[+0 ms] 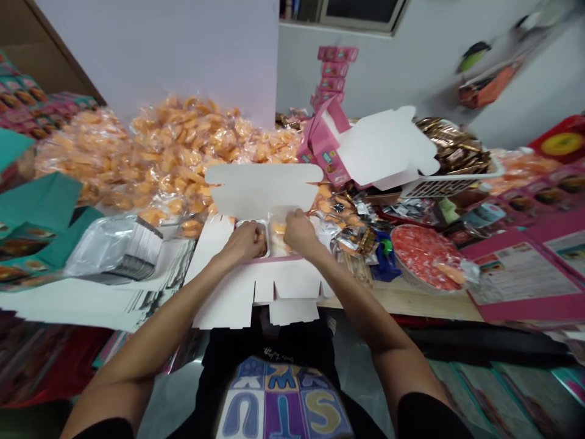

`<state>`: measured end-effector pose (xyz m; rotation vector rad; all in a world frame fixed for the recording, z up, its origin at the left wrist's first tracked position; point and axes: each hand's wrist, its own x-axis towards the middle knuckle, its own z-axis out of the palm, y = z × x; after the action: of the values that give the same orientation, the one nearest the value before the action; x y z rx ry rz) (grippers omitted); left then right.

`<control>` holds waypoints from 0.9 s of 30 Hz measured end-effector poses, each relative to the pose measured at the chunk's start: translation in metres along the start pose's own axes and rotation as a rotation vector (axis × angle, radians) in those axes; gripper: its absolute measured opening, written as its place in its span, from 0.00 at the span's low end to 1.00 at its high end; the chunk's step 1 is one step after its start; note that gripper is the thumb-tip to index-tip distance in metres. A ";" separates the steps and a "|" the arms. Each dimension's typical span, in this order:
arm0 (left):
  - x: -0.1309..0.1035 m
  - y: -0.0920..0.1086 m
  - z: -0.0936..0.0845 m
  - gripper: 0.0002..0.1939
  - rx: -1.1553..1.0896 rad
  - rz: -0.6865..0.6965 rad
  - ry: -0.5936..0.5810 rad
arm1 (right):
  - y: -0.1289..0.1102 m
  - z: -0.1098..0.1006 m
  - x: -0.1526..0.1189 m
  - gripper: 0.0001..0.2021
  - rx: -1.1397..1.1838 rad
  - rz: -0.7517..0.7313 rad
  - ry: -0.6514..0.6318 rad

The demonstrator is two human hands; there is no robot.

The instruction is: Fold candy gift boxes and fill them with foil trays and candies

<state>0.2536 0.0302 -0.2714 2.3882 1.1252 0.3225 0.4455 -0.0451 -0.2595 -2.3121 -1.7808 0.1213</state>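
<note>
An open white cardboard box stands at the table's front edge, its lid raised at the back and its front flaps folded out. Both hands are inside it. My left hand is closed with fingers pointing down over a silver foil tray in the left part; what the fingers hold is hidden. My right hand is curled at the right part, against a clear packet with pale yellow and orange contents. Its fingertips are partly hidden, and I cannot make out what they grip.
Bagged orange pieces are heaped behind the box. Stacked foil trays and flat white cardboard lie left. At right are a white basket of brown-gold sachets, a bowl of red packets and pink boxes.
</note>
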 end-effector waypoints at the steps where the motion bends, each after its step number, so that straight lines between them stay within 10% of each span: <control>1: 0.004 0.002 -0.001 0.09 -0.016 -0.042 -0.005 | -0.003 0.000 -0.002 0.20 -0.020 -0.027 -0.004; 9: 0.005 -0.011 -0.015 0.29 -0.626 -0.182 0.022 | 0.002 -0.007 -0.022 0.21 -0.087 -0.263 -0.064; 14: 0.002 -0.025 -0.015 0.22 -0.069 0.080 0.074 | 0.014 -0.010 -0.014 0.27 -0.062 -0.258 -0.162; 20: -0.027 -0.024 -0.033 0.22 0.446 0.159 0.109 | 0.128 -0.032 -0.060 0.30 -0.006 0.029 0.125; 24: -0.039 -0.009 -0.037 0.18 0.505 0.231 -0.128 | 0.204 -0.017 -0.084 0.38 -0.299 0.256 -0.170; 27: -0.041 -0.003 -0.030 0.21 0.491 0.265 -0.251 | 0.220 0.002 -0.091 0.40 -0.380 0.203 -0.161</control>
<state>0.2133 0.0096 -0.2476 2.9117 0.8423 -0.1932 0.6291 -0.1857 -0.3166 -2.8239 -1.7629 -0.0009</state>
